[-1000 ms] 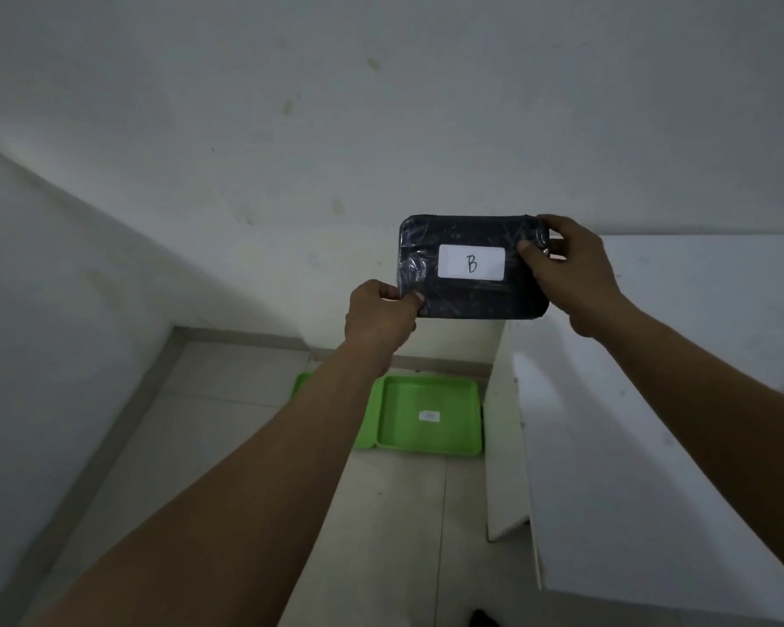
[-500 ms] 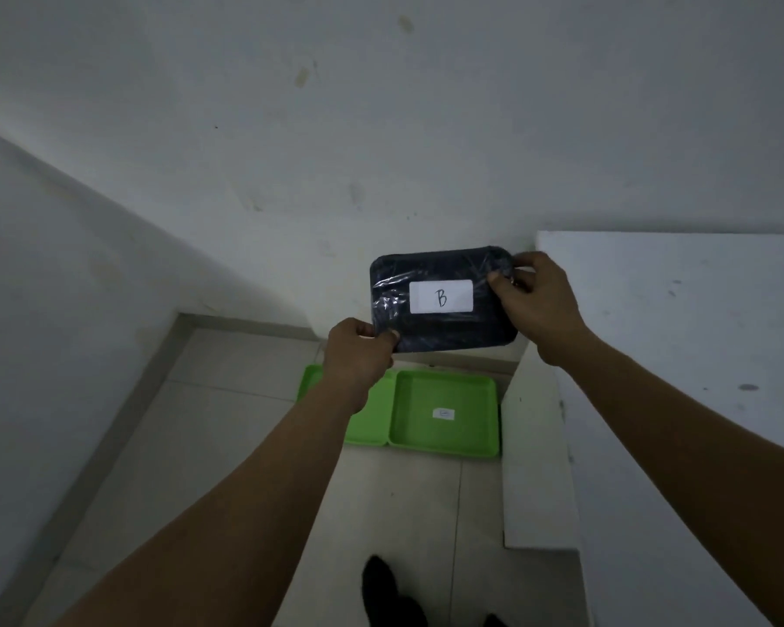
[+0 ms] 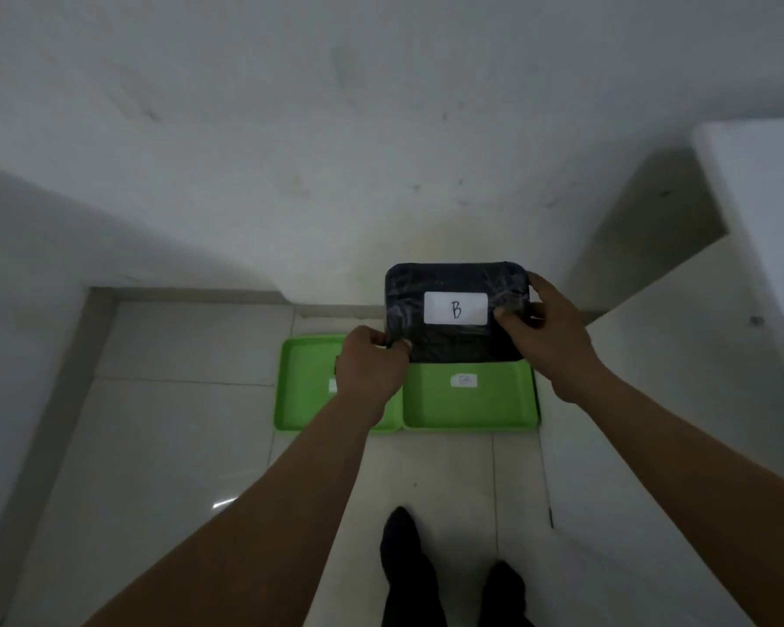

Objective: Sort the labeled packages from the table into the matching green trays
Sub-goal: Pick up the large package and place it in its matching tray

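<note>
I hold a dark plastic-wrapped package (image 3: 444, 343) with a white label marked "B" in both hands. My left hand (image 3: 370, 371) pinches its lower left corner and my right hand (image 3: 546, 332) grips its right edge. The package hangs above the far rim of the right green tray (image 3: 467, 407), which has a small white label inside that is too blurred to read. The left green tray (image 3: 306, 386) lies beside it on the floor, touching it, and my left hand partly covers its label.
Both trays lie on a pale tiled floor against a white wall. A white table (image 3: 761, 210) stands at the right, its side panel (image 3: 652, 377) close to the right tray. My dark shoes (image 3: 426, 576) are near the bottom edge.
The package has come down and away from the table, and now hangs over the right tray. My view has tilted down and moved closer to the trays; both hands keep their hold.
</note>
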